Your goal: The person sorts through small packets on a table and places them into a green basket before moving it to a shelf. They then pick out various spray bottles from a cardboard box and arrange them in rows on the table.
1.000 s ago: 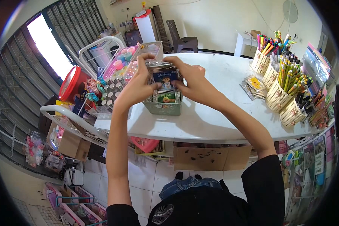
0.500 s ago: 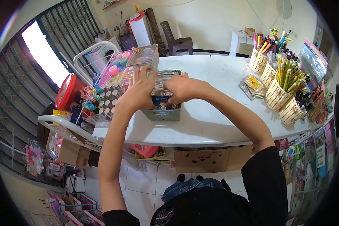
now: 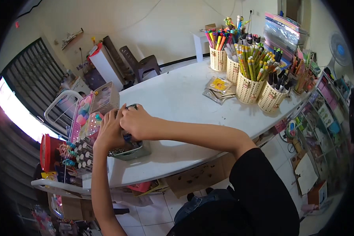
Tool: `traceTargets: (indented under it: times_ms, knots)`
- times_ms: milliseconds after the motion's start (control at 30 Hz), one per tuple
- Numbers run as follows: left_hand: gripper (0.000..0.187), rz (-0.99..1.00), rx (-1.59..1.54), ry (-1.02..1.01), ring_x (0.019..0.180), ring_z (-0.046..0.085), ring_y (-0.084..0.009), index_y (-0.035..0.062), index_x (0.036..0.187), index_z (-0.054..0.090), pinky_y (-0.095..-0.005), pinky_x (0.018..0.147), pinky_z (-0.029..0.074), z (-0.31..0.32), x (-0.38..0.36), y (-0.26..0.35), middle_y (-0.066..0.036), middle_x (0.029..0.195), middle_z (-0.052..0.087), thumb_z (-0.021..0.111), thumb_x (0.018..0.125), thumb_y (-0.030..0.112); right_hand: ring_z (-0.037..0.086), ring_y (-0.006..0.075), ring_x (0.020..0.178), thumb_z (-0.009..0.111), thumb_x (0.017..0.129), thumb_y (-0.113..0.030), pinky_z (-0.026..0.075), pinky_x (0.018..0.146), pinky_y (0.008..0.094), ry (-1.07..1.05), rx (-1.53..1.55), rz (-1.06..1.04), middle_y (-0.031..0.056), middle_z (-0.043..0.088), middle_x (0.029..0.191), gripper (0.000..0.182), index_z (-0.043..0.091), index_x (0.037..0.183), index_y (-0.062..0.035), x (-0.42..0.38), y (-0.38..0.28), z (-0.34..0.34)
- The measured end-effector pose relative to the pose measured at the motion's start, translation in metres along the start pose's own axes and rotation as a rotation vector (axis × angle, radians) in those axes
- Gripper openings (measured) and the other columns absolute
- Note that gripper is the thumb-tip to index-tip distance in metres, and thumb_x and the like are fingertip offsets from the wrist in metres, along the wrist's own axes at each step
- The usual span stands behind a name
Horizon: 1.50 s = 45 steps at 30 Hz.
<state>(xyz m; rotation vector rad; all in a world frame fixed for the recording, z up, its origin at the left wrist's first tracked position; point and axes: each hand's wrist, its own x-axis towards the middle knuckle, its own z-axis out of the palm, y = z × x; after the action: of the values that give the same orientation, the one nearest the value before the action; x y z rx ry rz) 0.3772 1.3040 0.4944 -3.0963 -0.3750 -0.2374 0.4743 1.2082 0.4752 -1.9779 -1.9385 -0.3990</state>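
A grey-green basket (image 3: 134,153) stands at the left part of the white table, with flat packets upright inside it. A dark blue packet (image 3: 128,137) shows a little between my hands. My left hand (image 3: 111,131) reaches into the basket from its left side, fingers bent over the packets. My right hand (image 3: 137,122) curls over the same packets from the right, knuckles up, right against the left hand. Both hands look closed on the packets, though the fingertips and most of the contents are hidden.
Woven cups (image 3: 248,89) of pencils and pens line the table's right side, beside small flat packets (image 3: 219,85). At left are a clear bin (image 3: 106,98), a pink basket of pastel items, silver-capped tubes (image 3: 83,153) and a red-lidded tub (image 3: 47,151). A brown chair (image 3: 139,63) stands behind.
The view has turned to the right, so the table and basket sit further left and lower. My hands have come closer together over the packets, covering more of them.
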Motion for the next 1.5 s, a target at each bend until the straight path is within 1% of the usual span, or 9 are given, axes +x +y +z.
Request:
traceTargets:
  times_ms: [167, 200, 233, 300, 467, 867, 1067, 1333, 1500]
  knots:
    - [0.103, -0.045, -0.044, 0.016, 0.104, 0.034, -0.0347, 0.0103, 0.119, 0.029, -0.0395, 0.089, 0.032, -0.007, 0.001, 0.01, -0.016, 0.108, 0.038, 0.075, 0.027, 0.014, 0.046, 0.0318, 0.084, 0.053, 0.072, -0.02, 0.038, 0.073, 0.0393, 0.319, 0.224, -0.067, 0.0166, 0.048, 0.086, 0.023, 0.048, 0.084, -0.0015, -0.043, 0.092, -0.035]
    - [0.102, -0.071, -0.054, 0.014, 0.102, 0.036, -0.0344, 0.0083, 0.119, 0.03, -0.0387, 0.089, 0.031, -0.007, 0.002, 0.012, -0.016, 0.107, 0.039, 0.074, 0.027, 0.013, 0.046, 0.0317, 0.083, 0.053, 0.072, -0.019, 0.038, 0.072, 0.0395, 0.047, 0.139, 0.265, 0.0165, 0.048, 0.086, 0.022, 0.047, 0.083, -0.001, -0.057, 0.105, -0.057]
    - [0.102, -0.073, -0.038, 0.031, 0.101, 0.037, -0.034, 0.0101, 0.119, 0.03, -0.0389, 0.087, 0.033, -0.007, 0.001, 0.013, -0.015, 0.106, 0.04, 0.074, 0.028, 0.01, 0.046, 0.0324, 0.081, 0.053, 0.073, -0.021, 0.038, 0.071, 0.0411, 0.079, 0.035, 0.304, 0.0171, 0.048, 0.082, 0.024, 0.046, 0.085, -0.001, -0.079, 0.131, -0.053]
    - [0.101, -0.088, -0.003, 0.057, 0.101, 0.038, -0.0339, 0.0106, 0.119, 0.03, -0.0389, 0.087, 0.034, 0.0, 0.004, 0.011, -0.015, 0.106, 0.04, 0.074, 0.028, 0.01, 0.045, 0.0319, 0.097, 0.053, 0.071, -0.042, 0.038, 0.08, 0.0407, -0.221, -0.199, 0.654, 0.0222, 0.049, 0.096, 0.055, 0.043, 0.104, 0.0009, -0.112, 0.148, -0.06]
    - [0.1, -0.134, 0.041, 0.06, 0.101, 0.04, -0.0336, 0.0117, 0.12, 0.03, -0.0383, 0.086, 0.036, -0.001, 0.003, 0.016, -0.016, 0.107, 0.041, 0.075, 0.03, 0.01, 0.045, 0.0286, 0.103, 0.06, 0.051, -0.062, 0.033, 0.081, 0.0523, -0.434, -0.364, 0.951, 0.0184, 0.05, 0.104, 0.084, 0.044, 0.108, -0.0024, -0.131, 0.171, -0.048]
    - [0.099, -0.085, -0.056, 0.106, 0.105, 0.037, -0.0333, 0.0088, 0.12, 0.03, -0.0363, 0.091, 0.032, -0.001, -0.001, 0.013, -0.015, 0.112, 0.039, 0.074, 0.031, 0.01, 0.048, 0.0301, 0.094, 0.057, 0.055, -0.061, 0.039, 0.081, 0.0368, -0.432, -0.02, 0.822, 0.0209, 0.05, 0.098, 0.07, 0.051, 0.102, -0.0104, -0.13, 0.161, -0.057]
    - [0.097, -0.102, -0.069, 0.089, 0.108, 0.034, -0.0334, 0.0096, 0.121, 0.029, -0.0368, 0.092, 0.03, 0.002, 0.0, 0.013, -0.016, 0.115, 0.036, 0.071, 0.033, 0.009, 0.046, 0.0328, 0.097, 0.067, 0.042, -0.061, 0.038, 0.083, 0.0344, -0.415, 0.064, 0.877, 0.0248, 0.045, 0.103, 0.094, 0.04, 0.108, 0.0013, -0.137, 0.178, -0.056]
    - [0.096, -0.102, -0.07, 0.115, 0.109, 0.032, -0.0347, 0.01, 0.121, 0.028, -0.038, 0.094, 0.028, 0.005, -0.001, 0.012, -0.017, 0.115, 0.035, 0.07, 0.034, 0.012, 0.052, 0.0246, 0.087, 0.078, 0.037, -0.039, 0.042, 0.073, 0.0313, -0.484, 0.279, 0.864, 0.0188, 0.051, 0.096, 0.089, 0.039, 0.105, 0.0044, -0.132, 0.163, -0.06]
    - [0.098, -0.106, -0.08, 0.121, 0.109, 0.032, -0.0345, 0.0102, 0.122, 0.028, -0.0379, 0.094, 0.028, 0.006, -0.001, 0.011, -0.017, 0.116, 0.035, 0.069, 0.033, 0.012, 0.056, 0.0252, 0.071, 0.071, 0.046, -0.015, 0.044, 0.062, 0.0313, -0.2, 0.402, 0.482, 0.0139, 0.057, 0.077, 0.068, 0.04, 0.106, -0.0068, -0.131, 0.126, -0.062]
